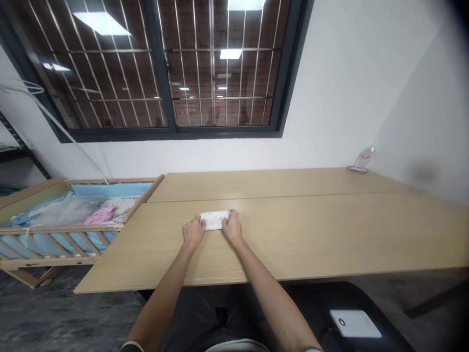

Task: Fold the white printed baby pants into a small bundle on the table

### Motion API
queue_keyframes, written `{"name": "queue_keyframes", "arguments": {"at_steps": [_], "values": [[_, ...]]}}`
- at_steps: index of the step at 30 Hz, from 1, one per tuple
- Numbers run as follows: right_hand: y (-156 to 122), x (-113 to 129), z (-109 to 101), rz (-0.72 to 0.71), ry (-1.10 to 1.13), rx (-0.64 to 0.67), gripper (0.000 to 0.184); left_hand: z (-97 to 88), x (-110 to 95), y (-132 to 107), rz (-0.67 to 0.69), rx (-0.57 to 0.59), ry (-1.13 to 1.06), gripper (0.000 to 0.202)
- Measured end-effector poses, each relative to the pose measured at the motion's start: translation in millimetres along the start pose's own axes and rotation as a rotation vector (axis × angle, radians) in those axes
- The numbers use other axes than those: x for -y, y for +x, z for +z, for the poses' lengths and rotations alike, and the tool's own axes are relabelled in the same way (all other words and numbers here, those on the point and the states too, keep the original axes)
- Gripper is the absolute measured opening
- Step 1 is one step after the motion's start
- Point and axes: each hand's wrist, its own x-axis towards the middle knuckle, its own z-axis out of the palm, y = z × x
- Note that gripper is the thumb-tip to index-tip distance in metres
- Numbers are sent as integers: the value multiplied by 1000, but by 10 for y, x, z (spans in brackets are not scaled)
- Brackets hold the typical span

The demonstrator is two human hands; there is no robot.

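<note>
The left hand and the right hand are both on a small, flat, white bundle with a long box shape. The left fingers are bent and pinch its left end. The right fingers are bent too, with the thumb close in, and pinch its right end. So the bundle sits between the two sets of fingers, low over the wide, light-brown wooden bench. It is a bit too small and blurry to tell if it is paper or cloth, or if it touches the wood.

Far off to the right of the fingers, at the back corner of the bench, is a clear plastic bottle. To the left of the fingers, past the bench edge, is a light wooden cot with blue sides and a pink cloth in it. Nearer the body than the fingers, low and to the right, a flat white box lies on a black seat.
</note>
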Motion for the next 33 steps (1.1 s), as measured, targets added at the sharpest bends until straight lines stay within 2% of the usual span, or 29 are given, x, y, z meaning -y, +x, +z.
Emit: {"name": "queue_keyframes", "arguments": {"at_steps": [2, 5, 8, 11, 14, 20, 27, 33], "values": [[-48, 16, -39, -65, 33, -83, 47, -3, 33, -20, 13, -65, -18, 34], [-115, 69, -120, -267, -19, -180, 48, -5, 43, -52, 103, -166, -67, 47], [-139, 156, -120, -525, -148, -44, 52, 36, -17, -81, 310, -157, -120, 59], [-106, 198, -9, -642, -270, 143, 60, 119, -95, -91, 515, -49, -135, 67], [-64, 159, 112, -628, -414, 252, 62, 205, -118, -78, 581, 56, -119, 72], [-80, 105, 134, -556, -476, 294, 57, 302, -51, -40, 507, 148, -68, 78], [-85, 85, 13, -411, -378, 316, 62, 292, 106, -58, 362, 135, -14, 77], [-37, -9, -56, -265, -236, 295, 68, 232, 176, -70, 340, 86, -5, 74]]}}
